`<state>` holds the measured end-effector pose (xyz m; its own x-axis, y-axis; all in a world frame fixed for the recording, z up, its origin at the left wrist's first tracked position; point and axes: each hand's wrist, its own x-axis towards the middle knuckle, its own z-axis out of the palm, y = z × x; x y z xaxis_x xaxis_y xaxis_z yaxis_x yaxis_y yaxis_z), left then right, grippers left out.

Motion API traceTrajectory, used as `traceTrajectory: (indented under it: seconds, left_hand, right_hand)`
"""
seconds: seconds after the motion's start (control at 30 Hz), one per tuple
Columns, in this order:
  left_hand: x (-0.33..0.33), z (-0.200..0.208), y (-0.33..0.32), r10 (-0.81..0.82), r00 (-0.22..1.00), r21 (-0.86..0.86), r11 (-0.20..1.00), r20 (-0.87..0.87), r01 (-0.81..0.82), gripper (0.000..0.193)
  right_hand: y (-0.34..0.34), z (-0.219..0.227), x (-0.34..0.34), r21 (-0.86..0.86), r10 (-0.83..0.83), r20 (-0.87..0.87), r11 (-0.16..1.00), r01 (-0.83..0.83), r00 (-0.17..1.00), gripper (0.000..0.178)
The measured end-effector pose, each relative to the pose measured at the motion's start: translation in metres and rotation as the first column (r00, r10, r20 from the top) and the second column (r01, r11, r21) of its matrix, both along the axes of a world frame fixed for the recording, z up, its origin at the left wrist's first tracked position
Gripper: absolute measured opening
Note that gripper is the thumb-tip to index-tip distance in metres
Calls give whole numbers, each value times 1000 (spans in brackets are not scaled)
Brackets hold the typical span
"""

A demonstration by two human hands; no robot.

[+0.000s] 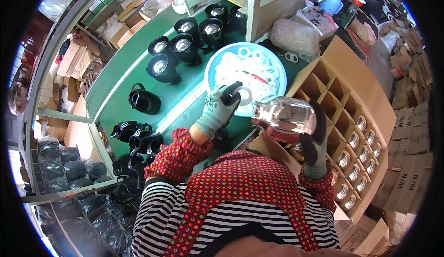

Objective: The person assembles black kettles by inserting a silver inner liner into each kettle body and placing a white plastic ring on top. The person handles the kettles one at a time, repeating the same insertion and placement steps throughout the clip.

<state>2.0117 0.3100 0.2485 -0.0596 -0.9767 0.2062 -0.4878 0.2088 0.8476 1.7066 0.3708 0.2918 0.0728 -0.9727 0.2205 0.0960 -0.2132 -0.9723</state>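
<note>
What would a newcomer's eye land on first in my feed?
First, the shiny silver flask liner in the gloved right hand, just right of centre. To its left, the gloved left hand holds a pale ring near the blue basin. A divided carton of silvery liners sits at right.

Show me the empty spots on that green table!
There's room on the green tabletop left of the black jugs with silvery liners, and between the lone black jug and the gloved left hand. It's crowded at the far end, where those jugs cluster, and lower left, where more black jugs bunch. The blue basin is full of white rings.
</note>
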Motion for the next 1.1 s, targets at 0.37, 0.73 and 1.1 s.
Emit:
traceTrajectory:
  seconds: [0.37,0.73,1.1]
  left_hand:
    - [6,82,76,-77,988,-129,990,-136,59,46]
    - [0,64,87,-87,994,-486,872,-59,48,76]
    - [119,1,45,233,972,-417,887,34,-198,94]
  right_hand:
    - [1,7,35,-161,11,-58,987,-21,998,92]
    - [6,5,84,-192,133,-436,953,-236,890,59]
    - [12,-45,86,195,356,-214,928,-317,910,80]
